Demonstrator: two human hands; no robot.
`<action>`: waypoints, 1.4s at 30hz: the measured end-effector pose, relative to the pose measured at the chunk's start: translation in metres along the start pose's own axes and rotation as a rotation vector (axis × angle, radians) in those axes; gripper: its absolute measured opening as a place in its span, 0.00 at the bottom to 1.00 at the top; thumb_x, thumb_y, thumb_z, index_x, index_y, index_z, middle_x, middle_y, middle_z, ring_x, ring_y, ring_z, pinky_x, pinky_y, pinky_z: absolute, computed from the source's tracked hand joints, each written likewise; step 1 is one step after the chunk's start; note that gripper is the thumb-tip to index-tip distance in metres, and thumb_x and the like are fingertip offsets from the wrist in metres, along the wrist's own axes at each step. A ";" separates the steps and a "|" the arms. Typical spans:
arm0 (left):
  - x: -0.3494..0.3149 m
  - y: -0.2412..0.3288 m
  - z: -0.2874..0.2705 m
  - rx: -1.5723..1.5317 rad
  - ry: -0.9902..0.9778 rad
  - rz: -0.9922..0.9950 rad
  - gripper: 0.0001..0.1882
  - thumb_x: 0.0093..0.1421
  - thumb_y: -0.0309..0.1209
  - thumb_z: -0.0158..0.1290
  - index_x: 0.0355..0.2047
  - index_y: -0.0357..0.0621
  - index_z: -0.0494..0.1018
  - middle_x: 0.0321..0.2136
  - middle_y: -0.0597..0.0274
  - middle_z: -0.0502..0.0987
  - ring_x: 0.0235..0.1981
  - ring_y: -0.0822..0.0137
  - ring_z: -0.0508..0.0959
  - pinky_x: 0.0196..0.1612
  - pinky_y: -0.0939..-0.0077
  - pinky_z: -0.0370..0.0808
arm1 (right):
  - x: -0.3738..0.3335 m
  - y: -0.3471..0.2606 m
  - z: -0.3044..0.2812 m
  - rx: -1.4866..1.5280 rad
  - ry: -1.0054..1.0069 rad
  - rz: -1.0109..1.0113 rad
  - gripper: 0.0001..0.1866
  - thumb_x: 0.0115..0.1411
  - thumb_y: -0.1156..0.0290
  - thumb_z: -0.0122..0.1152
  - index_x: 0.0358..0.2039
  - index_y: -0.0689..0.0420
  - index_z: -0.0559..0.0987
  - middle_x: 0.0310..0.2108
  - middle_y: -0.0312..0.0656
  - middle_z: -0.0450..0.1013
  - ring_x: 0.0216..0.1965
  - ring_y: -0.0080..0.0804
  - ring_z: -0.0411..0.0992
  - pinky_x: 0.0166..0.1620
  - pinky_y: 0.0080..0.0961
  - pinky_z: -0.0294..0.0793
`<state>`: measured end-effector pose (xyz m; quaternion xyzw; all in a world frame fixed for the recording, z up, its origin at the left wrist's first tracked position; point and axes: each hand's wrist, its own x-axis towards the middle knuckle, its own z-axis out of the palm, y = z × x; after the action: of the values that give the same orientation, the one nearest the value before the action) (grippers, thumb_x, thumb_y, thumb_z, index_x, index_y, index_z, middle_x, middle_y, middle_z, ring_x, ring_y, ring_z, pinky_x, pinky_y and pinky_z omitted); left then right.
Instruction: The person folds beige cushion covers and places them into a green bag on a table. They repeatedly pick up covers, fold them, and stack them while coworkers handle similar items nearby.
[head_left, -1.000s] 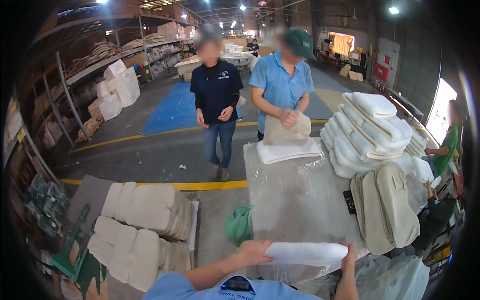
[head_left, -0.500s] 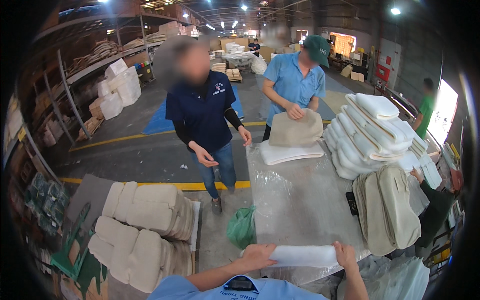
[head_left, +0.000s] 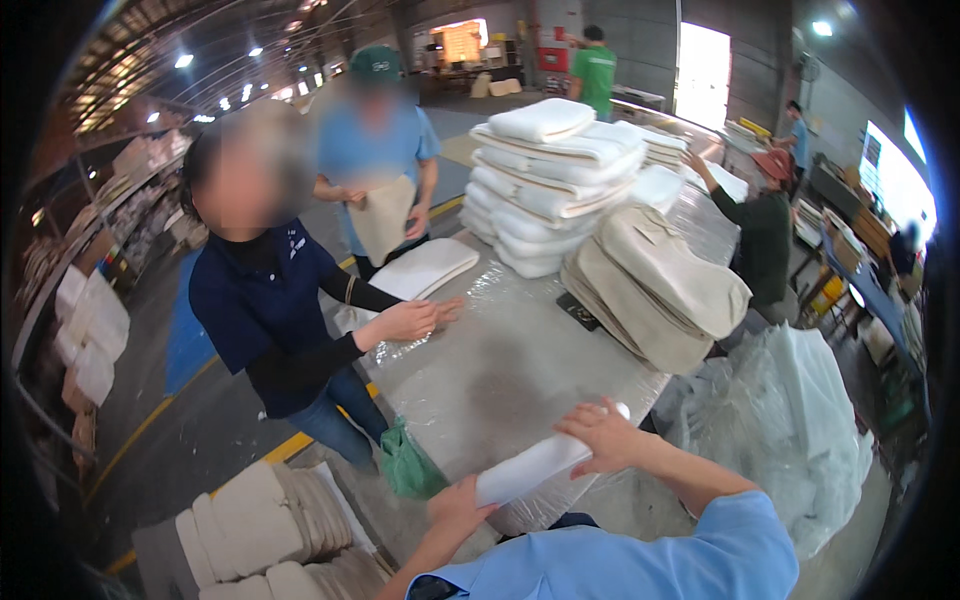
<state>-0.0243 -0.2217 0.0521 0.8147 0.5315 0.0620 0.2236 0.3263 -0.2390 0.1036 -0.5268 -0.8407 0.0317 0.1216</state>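
Note:
A white foam-like pad (head_left: 532,469), seen nearly edge-on, lies between my hands over the near edge of the plastic-covered table (head_left: 470,390). My left hand (head_left: 460,508) grips its left end. At the other end, my right hand (head_left: 603,437) is closed around the pad, thumb on the near side and fingers over the top. The fingertips underneath are hidden. Just off the left corner of the table hangs a green plastic bag (head_left: 410,462), close to my left hand.
White pads (head_left: 560,180) and beige pads (head_left: 655,285) are stacked on the table. More beige pads (head_left: 250,515) stand at lower left, clear plastic (head_left: 790,430) at right. A navy-shirted person (head_left: 265,310) reaches over the table; another (head_left: 375,150) holds a beige pad.
My view has swung right, so the scene sits further left and tilted. The pad now slants up to the right in my hands. The navy-shirted person has come to the table's edge.

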 end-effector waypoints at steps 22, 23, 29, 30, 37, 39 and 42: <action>-0.012 0.020 0.031 0.012 0.066 0.136 0.26 0.52 0.46 0.69 0.48 0.47 0.79 0.36 0.48 0.85 0.39 0.41 0.84 0.42 0.45 0.79 | -0.062 -0.004 0.035 -0.030 -0.008 0.205 0.28 0.46 0.69 0.72 0.51 0.43 0.77 0.42 0.33 0.75 0.48 0.40 0.74 0.50 0.42 0.69; -0.012 0.020 0.030 0.001 0.071 0.140 0.27 0.53 0.47 0.69 0.48 0.47 0.79 0.36 0.48 0.85 0.39 0.41 0.84 0.42 0.45 0.79 | -0.061 -0.003 0.035 -0.027 -0.001 0.202 0.28 0.47 0.70 0.72 0.51 0.43 0.77 0.42 0.33 0.75 0.48 0.40 0.74 0.50 0.42 0.69; -0.011 0.029 0.023 -0.010 0.053 0.106 0.26 0.52 0.44 0.70 0.48 0.48 0.79 0.39 0.51 0.85 0.43 0.44 0.84 0.45 0.48 0.79 | -0.057 0.000 0.034 -0.001 -0.014 0.216 0.29 0.47 0.70 0.72 0.52 0.44 0.78 0.43 0.34 0.76 0.49 0.40 0.74 0.51 0.42 0.69; -0.011 0.029 0.024 -0.011 0.054 0.099 0.26 0.52 0.45 0.70 0.48 0.48 0.79 0.39 0.51 0.85 0.43 0.44 0.84 0.45 0.48 0.79 | -0.057 0.000 0.033 -0.009 -0.027 0.222 0.30 0.46 0.69 0.73 0.53 0.44 0.78 0.43 0.34 0.76 0.49 0.40 0.74 0.51 0.42 0.69; -0.010 0.023 0.034 -0.102 0.141 0.138 0.27 0.52 0.45 0.70 0.49 0.49 0.79 0.39 0.51 0.85 0.42 0.43 0.84 0.45 0.47 0.78 | -0.056 0.000 0.030 -0.011 -0.044 0.215 0.31 0.45 0.68 0.74 0.54 0.44 0.78 0.45 0.34 0.75 0.50 0.40 0.74 0.52 0.41 0.69; -0.009 0.022 0.033 -0.082 0.099 0.114 0.27 0.52 0.45 0.70 0.49 0.48 0.79 0.38 0.51 0.85 0.42 0.43 0.84 0.45 0.47 0.78 | -0.057 0.002 0.029 -0.007 -0.048 0.205 0.31 0.46 0.67 0.74 0.53 0.44 0.77 0.45 0.34 0.75 0.50 0.40 0.74 0.52 0.41 0.69; -0.007 0.022 0.031 -0.054 0.058 0.093 0.28 0.52 0.47 0.69 0.50 0.48 0.79 0.38 0.50 0.85 0.42 0.42 0.84 0.45 0.47 0.78 | -0.056 0.003 0.025 -0.014 -0.067 0.198 0.30 0.46 0.67 0.74 0.53 0.44 0.77 0.45 0.34 0.75 0.50 0.39 0.74 0.52 0.40 0.69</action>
<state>0.0016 -0.2450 0.0353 0.8299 0.4975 0.1105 0.2269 0.3461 -0.2858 0.0689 -0.6069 -0.7882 0.0555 0.0861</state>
